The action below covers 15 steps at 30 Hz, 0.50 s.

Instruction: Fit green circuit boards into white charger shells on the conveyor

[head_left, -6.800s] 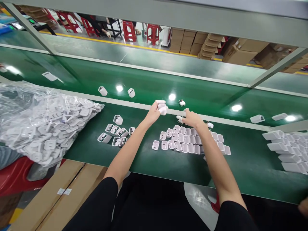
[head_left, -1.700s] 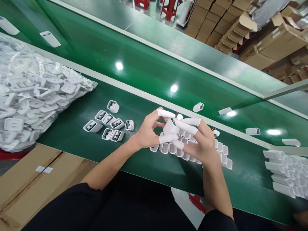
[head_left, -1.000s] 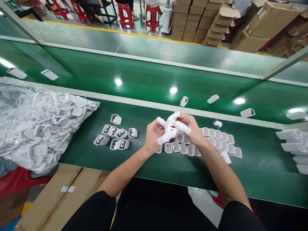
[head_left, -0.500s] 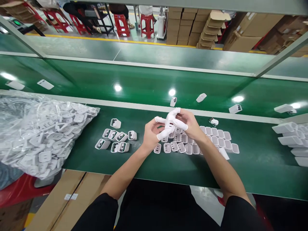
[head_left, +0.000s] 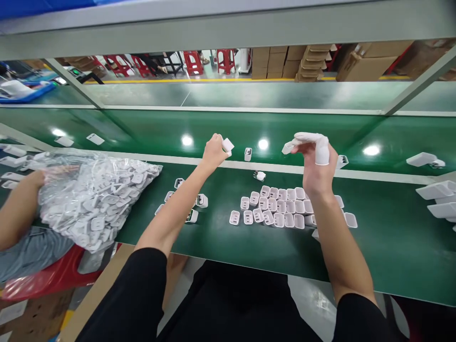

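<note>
My left hand (head_left: pixel 213 153) is raised over the green conveyor belt, its fingers pinched on a white charger housing (head_left: pixel 228 144). White covers wrap some of my fingertips. Over to the right, my right hand (head_left: pixel 318 159) reaches across the bench edge. Its thumb and covered fingers close on another white charger housing (head_left: pixel 288 147) at the belt. Between the hands, an open-ended housing (head_left: pixel 248 154) lies on the belt. Near it on the bench sits a small white part with metal and circuitry (head_left: pixel 260 175). Below are rows of open white housings (head_left: pixel 281 206), some with slots visible.
Filled housings (head_left: pixel 202 201) stand under my left forearm. A clear bag of white covers (head_left: pixel 103 199) lies at left, beside another person's arm (head_left: pixel 21 204). White housings (head_left: pixel 440 190) are stacked at right. A metal rail (head_left: pixel 228 110) runs behind the belt.
My hands were together around a slotted white piece. They have parted: the left went up and left towards the belt, the right up and right to a housing. The view tilted up; belt items shifted left.
</note>
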Tool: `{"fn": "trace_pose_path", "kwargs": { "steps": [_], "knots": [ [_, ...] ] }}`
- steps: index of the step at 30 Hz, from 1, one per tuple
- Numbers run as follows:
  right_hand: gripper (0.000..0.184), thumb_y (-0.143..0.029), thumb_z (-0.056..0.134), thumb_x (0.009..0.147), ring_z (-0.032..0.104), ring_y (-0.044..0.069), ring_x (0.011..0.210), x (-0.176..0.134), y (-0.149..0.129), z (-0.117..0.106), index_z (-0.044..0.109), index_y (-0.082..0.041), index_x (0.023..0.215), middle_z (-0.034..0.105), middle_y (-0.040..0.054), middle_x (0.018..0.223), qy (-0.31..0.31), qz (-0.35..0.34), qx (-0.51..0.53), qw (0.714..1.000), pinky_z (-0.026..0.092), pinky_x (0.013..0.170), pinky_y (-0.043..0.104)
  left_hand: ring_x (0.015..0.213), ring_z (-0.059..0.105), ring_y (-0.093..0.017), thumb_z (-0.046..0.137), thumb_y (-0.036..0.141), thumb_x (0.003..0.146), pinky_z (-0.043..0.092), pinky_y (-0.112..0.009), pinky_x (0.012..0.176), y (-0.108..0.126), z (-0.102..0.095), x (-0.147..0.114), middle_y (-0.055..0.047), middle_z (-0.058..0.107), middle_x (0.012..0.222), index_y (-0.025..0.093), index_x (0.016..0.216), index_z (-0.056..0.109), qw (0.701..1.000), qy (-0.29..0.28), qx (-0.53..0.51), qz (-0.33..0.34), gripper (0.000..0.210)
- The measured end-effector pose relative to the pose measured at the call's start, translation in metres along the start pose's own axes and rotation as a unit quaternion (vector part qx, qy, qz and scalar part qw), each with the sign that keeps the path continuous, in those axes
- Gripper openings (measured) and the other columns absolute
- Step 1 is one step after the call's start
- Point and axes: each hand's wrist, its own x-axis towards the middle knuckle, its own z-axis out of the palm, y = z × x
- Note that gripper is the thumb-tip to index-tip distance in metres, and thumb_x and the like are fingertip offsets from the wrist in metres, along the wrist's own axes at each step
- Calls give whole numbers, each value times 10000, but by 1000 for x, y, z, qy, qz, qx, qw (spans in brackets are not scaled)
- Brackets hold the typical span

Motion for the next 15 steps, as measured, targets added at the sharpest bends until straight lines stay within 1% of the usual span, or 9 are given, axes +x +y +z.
{"fn": "trace_pose_path", "kwargs": {
  "steps": [3, 6, 8, 9, 10, 12, 13, 14, 15],
  "knots": [
    [470, -714, 585, 1163, 807, 264, 943, -3, -13, 0, 871, -342, 1127, 809, 46, 1052, -6, -21, -7, 1000, 673, 911, 494, 1201, 740, -370, 918, -4, 798, 588, -468, 1024, -11, 14, 23, -185, 679, 1344, 156, 1110, 659, 998, -41, 57, -2, 435],
    [443, -658, 583, 1180, 793, 270, 993, -4, -18, 1, 857, -319, 1101, 810, 55, 1056, -29, -50, -41, 997, 634, 911, 475, 1229, 718, -375, 920, 7, 825, 559, -465, 1060, -14, 23, 28, -174, 685, 1287, 170, 1055, 667, 996, -68, 54, 14, 378],
    [362, -571, 603, 1181, 757, 263, 994, -5, -15, 2, 830, -300, 1103, 802, 53, 1057, -86, -42, -118, 988, 601, 923, 461, 1196, 718, -360, 925, 44, 847, 555, -460, 1065, -16, 26, 27, -155, 699, 1216, 190, 975, 659, 995, -83, 46, 27, 329],
    [307, -516, 617, 1170, 738, 263, 991, -6, -11, 3, 815, -286, 1115, 801, 58, 1076, -131, -26, -182, 974, 584, 932, 457, 1172, 719, -352, 928, 72, 857, 555, -460, 1065, -17, 25, 27, -148, 705, 1189, 199, 947, 652, 995, -85, 41, 32, 318],
    [260, -459, 619, 1157, 726, 268, 1005, -7, -6, 5, 798, -271, 1155, 803, 70, 1121, -188, -2, -264, 946, 568, 948, 456, 1145, 720, -346, 934, 103, 865, 556, -461, 1060, -19, 24, 28, -142, 709, 1169, 208, 929, 646, 995, -82, 35, 33, 313],
    [262, -348, 596, 1130, 723, 299, 1084, -13, 8, 11, 761, -222, 1291, 797, 127, 1267, -306, 57, -430, 848, 535, 988, 458, 1090, 720, -335, 924, 163, 893, 558, -461, 1034, -23, 17, 30, -134, 717, 1134, 221, 921, 637, 998, -61, 22, 26, 294],
    [304, -295, 582, 1115, 725, 321, 1132, -17, 16, 14, 738, -188, 1352, 784, 165, 1333, -351, 83, -490, 794, 521, 999, 459, 1064, 720, -329, 901, 189, 921, 557, -460, 1017, -25, 13, 31, -129, 721, 1110, 225, 932, 635, 999, -43, 15, 17, 269],
    [339, -250, 573, 1098, 728, 342, 1171, -21, 24, 18, 721, -156, 1388, 774, 199, 1371, -383, 106, -527, 751, 510, 1000, 454, 1036, 719, -322, 866, 213, 957, 556, -458, 999, -27, 8, 33, -121, 724, 1077, 229, 958, 635, 1000, -21, 7, 8, 232],
    [355, -218, 573, 1081, 733, 355, 1188, -25, 32, 22, 715, -133, 1395, 772, 222, 1376, -405, 124, -545, 724, 505, 987, 445, 1006, 719, -312, 824, 235, 997, 554, -452, 981, -28, 2, 34, -111, 726, 1042, 231, 995, 636, 1000, 3, -3, -2, 188]
  ]
}}
